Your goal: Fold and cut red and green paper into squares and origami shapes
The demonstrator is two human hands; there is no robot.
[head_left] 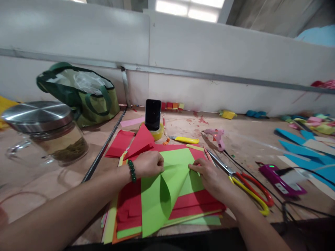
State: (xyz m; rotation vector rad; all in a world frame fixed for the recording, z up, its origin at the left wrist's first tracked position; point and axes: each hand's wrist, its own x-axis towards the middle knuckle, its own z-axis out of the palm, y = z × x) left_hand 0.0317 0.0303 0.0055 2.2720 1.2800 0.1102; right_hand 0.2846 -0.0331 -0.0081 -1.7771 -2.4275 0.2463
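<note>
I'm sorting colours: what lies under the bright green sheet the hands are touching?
Red paper shows on both sides of the bright green sheet, with pale green paper lower down. What lies beneath the sheet's middle is covered.

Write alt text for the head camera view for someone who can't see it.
A person's left hand and right hand hold a curled lime-green paper sheet over stacked red paper. Metal scissors with red and yellow handles lie right, near a pink glue gun; a metal-lidded glass mug stands left.
</note>
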